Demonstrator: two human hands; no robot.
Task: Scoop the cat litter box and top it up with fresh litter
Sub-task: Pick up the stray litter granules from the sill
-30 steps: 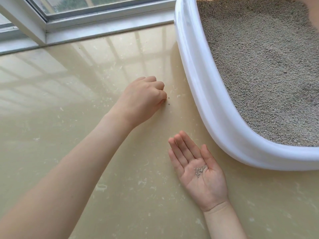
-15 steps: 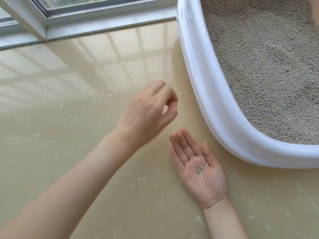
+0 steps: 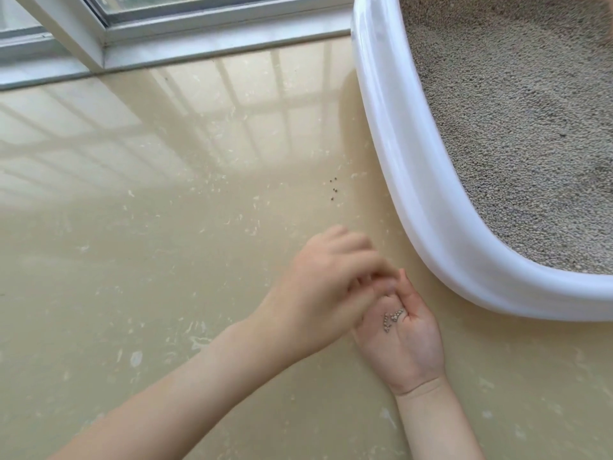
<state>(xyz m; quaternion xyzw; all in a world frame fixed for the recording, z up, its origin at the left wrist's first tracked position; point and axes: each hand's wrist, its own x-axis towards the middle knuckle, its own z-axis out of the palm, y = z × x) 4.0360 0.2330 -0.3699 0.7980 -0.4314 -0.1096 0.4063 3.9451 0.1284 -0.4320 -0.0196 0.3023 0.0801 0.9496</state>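
Observation:
The white litter box (image 3: 414, 194) fills the upper right, holding grey litter (image 3: 517, 127) with a fairly even surface. My right hand (image 3: 411, 350) lies palm up on the floor beside the box's near corner, with several litter granules (image 3: 392, 318) resting in the palm. My left hand (image 3: 325, 287) hovers over the right hand's fingers, its fingertips bunched in a pinch and blurred by motion; whatever it pinches is too small to see. A few stray dark granules (image 3: 333, 189) lie on the floor beside the box wall.
The glossy beige tiled floor (image 3: 166, 260) reflects the window. A white window frame and sill (image 3: 199, 48) run along the top left. No scoop or litter bag is in view.
My left hand lifted from the floor spot near the box and swung back over my right palm. The right hand stayed put, and the stray granules are now uncovered.

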